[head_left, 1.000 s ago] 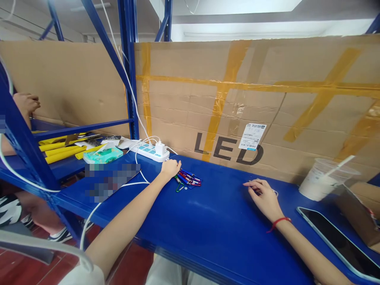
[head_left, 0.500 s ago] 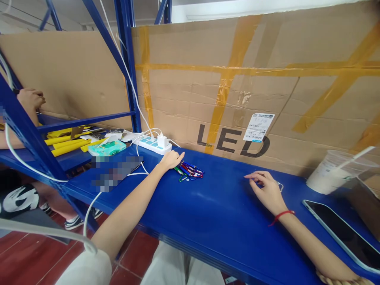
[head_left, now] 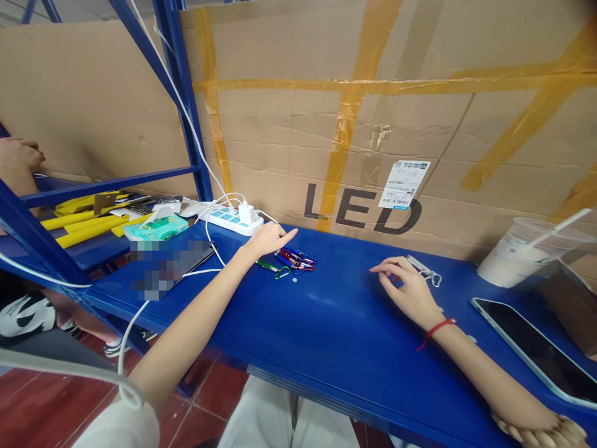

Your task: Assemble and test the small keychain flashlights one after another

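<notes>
Over the left edge of a small pile of red and blue metal keychain pieces [head_left: 296, 259] is my left hand [head_left: 269, 239], thumb stretched out to the right. Its other fingers are mostly hidden, and I cannot tell if they touch the pile. A green keychain piece with a green carabiner clip [head_left: 281, 272] lies just below that hand. My right hand [head_left: 402, 281] hovers at or just above the blue tabletop, fingers loosely extended and thumb apart, holding nothing visible. Right behind it lies a silver keychain piece with a carabiner clip [head_left: 432, 277].
A white power strip [head_left: 233, 219] with plugs and cables stands behind my left hand. Left are a tissue pack [head_left: 156, 229] and yellow tubes [head_left: 93, 230]. At right are a plastic cup [head_left: 506, 261] and a phone [head_left: 532, 348]. Another person's hand [head_left: 21, 152] shows far left.
The view has shifted slightly. The silver keychain piece behind my right hand shows more fully. My left thumb points out straighter to the right, and the green piece lies more sideways below the hand.
</notes>
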Demonstrator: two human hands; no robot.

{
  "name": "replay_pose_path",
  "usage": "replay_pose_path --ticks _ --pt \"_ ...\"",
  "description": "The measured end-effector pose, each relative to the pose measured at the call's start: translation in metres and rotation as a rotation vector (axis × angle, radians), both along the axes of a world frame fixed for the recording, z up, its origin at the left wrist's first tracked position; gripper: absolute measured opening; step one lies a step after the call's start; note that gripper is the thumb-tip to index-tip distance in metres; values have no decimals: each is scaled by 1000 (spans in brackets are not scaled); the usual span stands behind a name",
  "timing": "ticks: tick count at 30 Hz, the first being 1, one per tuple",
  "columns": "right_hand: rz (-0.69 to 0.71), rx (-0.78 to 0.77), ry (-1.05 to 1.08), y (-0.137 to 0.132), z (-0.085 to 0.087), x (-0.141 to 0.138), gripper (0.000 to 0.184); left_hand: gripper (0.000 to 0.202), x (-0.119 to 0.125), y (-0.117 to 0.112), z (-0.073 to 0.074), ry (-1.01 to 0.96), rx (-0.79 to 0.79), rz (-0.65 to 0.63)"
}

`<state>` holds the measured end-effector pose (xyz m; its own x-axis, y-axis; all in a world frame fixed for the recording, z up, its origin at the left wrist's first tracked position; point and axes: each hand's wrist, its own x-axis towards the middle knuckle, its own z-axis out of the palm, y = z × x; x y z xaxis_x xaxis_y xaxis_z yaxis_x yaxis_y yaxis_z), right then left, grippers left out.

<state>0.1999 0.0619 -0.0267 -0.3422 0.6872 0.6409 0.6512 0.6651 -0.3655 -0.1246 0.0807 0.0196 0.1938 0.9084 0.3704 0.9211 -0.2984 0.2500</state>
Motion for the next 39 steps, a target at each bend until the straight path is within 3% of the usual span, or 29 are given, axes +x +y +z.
replay_pose_path --ticks 5,9,12,16,20,23,26,28,32,39 --pt "72 -22 -77 -7 2 -4 22 46 -9 -8 17 -114 -386 -216" --pt "99 -32 -113 -9 2 -5 22 49 -16 -12 18 -82 -656 -225" --pt "116 -37 -132 -10 1 -5 22 55 -17 -14 18 -12 -745 -123" --pt "127 -41 -144 -11 2 -6 22 34 -10 -21 20 117 -760 19" --pt "147 -65 -142 -12 2 -8 22 24 5 -30 22 100 -785 -124" --pt "173 -113 -150 -16 2 -12 22 22 27 -36 15 80 -736 -309" --pt "223 -159 -162 -22 5 -16 23 21 56 -42 -2 22 -517 -448" --pt "255 -174 -177 -27 9 -19 23 22 74 -46 -16 0 -350 -476" --pt "325 -174 -242 -34 17 -21 22 20 97 -55 -34 -14 -169 -516" --pt "363 -174 -362 -31 16 -19 20 18 95 -58 -30 173 -4 -538"
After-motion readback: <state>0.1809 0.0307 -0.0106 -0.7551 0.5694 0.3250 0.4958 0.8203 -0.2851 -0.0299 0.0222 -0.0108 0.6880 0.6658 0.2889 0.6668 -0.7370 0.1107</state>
